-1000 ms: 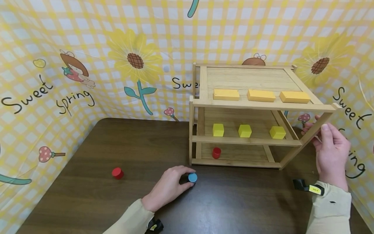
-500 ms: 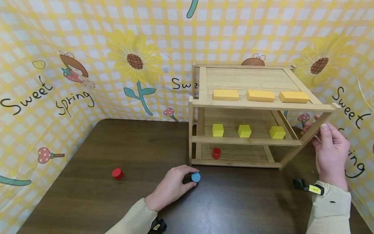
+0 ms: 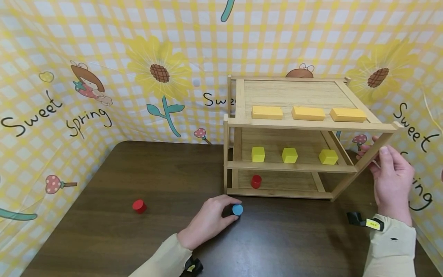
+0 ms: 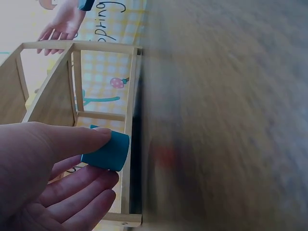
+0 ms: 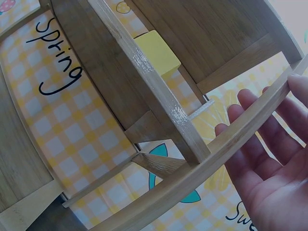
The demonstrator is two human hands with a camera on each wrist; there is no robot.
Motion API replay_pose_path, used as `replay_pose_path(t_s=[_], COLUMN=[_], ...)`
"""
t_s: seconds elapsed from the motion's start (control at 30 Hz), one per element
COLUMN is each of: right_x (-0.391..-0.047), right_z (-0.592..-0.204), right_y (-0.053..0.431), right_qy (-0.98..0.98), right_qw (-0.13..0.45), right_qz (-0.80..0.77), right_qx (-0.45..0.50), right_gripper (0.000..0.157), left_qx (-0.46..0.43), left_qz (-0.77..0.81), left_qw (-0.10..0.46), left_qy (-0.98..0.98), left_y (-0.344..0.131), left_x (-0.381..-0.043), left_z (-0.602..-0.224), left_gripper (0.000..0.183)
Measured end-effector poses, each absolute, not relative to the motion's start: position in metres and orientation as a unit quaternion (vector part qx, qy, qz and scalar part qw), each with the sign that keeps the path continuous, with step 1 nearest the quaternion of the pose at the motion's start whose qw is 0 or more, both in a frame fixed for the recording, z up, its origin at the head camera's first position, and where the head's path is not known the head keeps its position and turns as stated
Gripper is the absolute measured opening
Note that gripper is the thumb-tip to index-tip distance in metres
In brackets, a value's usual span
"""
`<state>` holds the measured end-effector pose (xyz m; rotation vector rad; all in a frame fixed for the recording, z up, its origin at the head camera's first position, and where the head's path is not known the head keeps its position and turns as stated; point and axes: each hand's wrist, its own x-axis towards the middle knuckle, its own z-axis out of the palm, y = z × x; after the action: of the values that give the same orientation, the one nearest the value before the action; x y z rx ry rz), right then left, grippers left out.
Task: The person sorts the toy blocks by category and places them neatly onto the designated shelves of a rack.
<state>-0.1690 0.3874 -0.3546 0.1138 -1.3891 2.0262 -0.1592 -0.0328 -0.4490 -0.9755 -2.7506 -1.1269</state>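
Note:
My left hand pinches a small blue cylinder between thumb and fingers, in front of a three-level wooden rack. In the left wrist view, the blue cylinder looks slightly off the table. My right hand holds the rack's slanted right front post, thumb at the front and fingers behind it, as the right wrist view also shows with the post. A red cylinder stands on the bottom level, towards the left. Three yellow cubes sit on the middle level.
Three flat yellow-orange blocks lie along the front of the rack's top. Another red cylinder rests on the dark wooden table, left of my left hand. A checked cloth hangs behind and at both sides.
My left hand has moved a little to the right with the blue cylinder, along the rack's front. The right hand, the rack and the other blocks have stayed put.

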Motion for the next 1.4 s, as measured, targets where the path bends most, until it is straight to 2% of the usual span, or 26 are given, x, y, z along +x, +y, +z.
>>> replay_pose_path(t_s=[1.4], right_x=[-0.169], right_z=[-0.354], right_y=[0.388], right_qy=[-0.540], right_qw=[0.336], right_qz=[0.770], right_qx=[0.039], right_gripper=[0.042], left_qx=[-0.337], left_qz=[-0.373], left_qw=[0.014], left_qy=[-0.865], left_y=[0.006], left_x=[-0.173], left_z=[-0.440], left_gripper=[0.034])
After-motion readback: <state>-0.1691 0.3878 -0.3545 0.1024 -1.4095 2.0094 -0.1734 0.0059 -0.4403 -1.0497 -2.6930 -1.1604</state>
